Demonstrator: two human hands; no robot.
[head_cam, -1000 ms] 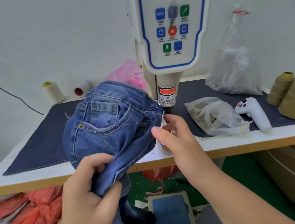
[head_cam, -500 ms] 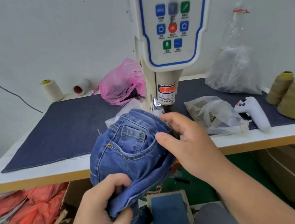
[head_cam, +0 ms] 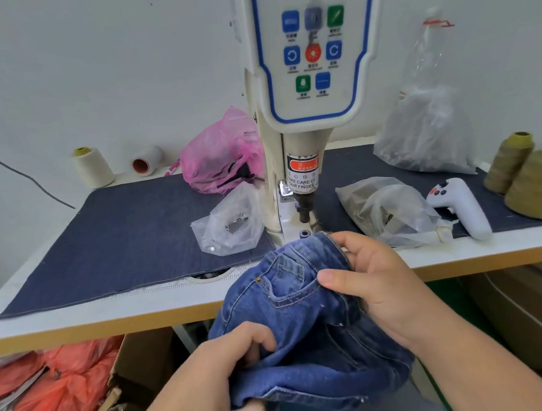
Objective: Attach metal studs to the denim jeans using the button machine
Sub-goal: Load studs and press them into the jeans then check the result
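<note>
Denim jeans [head_cam: 291, 305] now bunched low at the counter [head_cam: 160, 308] front edge, below and in front of the button machine [head_cam: 309, 80] punch; a second ago lifted higher to the left, hiding the pink bag [head_cam: 222, 153], half a second ago already lowering. Front pocket with one brass stud [head_cam: 258, 280] at its corner facing up. Left hand [head_cam: 212, 374] gripping the lower fold, fingers [head_cam: 258, 337] curled over the cloth, thumb pinching the hem. Right hand [head_cam: 373, 289] clasping the waistband edge, fingers curled round it, thumb pressed on the pocket area; earlier near the punch, now drawn back toward the body with the cloth. Revealed since then: small clear bag [head_cam: 228, 222] with metal parts on the dark denim mat [head_cam: 127, 231] left of the machine. Unmoved: larger clear bag [head_cam: 391, 211], white handheld controller [head_cam: 459, 205], olive thread cones [head_cam: 532, 176] at right, cream cone [head_cam: 91, 167] at left. Orange bags [head_cam: 49, 388] in a cardboard box under the counter.
</note>
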